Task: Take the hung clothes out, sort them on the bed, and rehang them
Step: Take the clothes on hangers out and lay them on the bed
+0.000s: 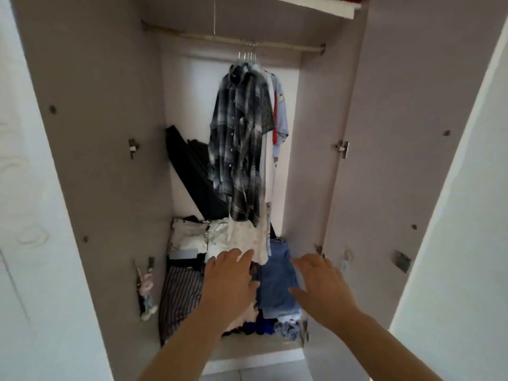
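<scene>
hung clothes were in a tight bunch on wire hangers near the middle of the rail inside the open wardrobe, with a dark plaid shirt in front. on the wardrobe floor lay folded piles: white pieces at the back left, blue jeans at the right, striped cloth at the front left. the left hand and right hand reached in above the piles, fingers spread apart, holding nothing.

One wardrobe, one hanging rail, one shelf above, one bunch of hung garments, three told apart: one plaid shirt, one white garment, one pale blue top, hanger hooks too bunched to count, one left hand, one right hand
</scene>
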Demonstrator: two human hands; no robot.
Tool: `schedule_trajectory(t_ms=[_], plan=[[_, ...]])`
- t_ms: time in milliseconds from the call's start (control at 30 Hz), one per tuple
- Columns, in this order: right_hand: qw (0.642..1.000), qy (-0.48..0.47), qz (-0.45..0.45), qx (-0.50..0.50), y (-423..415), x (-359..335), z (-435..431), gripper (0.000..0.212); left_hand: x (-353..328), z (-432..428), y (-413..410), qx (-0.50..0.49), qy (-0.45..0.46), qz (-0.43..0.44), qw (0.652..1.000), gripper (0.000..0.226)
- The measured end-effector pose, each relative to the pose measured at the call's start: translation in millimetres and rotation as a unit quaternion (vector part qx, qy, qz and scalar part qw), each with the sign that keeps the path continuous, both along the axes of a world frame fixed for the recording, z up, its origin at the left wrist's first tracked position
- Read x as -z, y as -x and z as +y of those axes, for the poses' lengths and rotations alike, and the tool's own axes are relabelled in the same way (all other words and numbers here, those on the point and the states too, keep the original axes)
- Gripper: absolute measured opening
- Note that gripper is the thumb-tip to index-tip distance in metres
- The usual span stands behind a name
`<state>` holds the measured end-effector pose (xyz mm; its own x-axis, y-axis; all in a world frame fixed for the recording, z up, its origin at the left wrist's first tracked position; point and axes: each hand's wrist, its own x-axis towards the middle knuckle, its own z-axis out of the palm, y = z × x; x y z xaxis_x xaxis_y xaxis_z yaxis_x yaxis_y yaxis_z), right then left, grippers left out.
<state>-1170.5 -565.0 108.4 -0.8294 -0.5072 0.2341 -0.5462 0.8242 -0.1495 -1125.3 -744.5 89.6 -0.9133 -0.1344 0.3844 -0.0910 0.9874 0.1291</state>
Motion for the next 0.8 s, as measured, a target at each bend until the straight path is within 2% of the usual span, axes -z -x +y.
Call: schedule_trajectory(t_ms=[233, 567, 800], plan=[[0.996, 0.022, 0.036, -0.078, 102.9, -28.1, -67.4, 0.055, -35.5, -51.6, 80.9, -0.05, 0.004, 0.026, 0.998, 0.062], [0.985, 0.06, 0.14, -0.086, 252.0, -103.7, -174.1, 0.055, -100.9, -146.9, 235.5, -0.032, -0.047, 0.118, 0.991, 0.058], [0.966, 0.037, 0.239, -0.092, 340.5, -173.6, -236.5, 0.056, -148.6, -205.9, 327.4, -0.03, -0.062, 0.194, 0.979, 0.062]])
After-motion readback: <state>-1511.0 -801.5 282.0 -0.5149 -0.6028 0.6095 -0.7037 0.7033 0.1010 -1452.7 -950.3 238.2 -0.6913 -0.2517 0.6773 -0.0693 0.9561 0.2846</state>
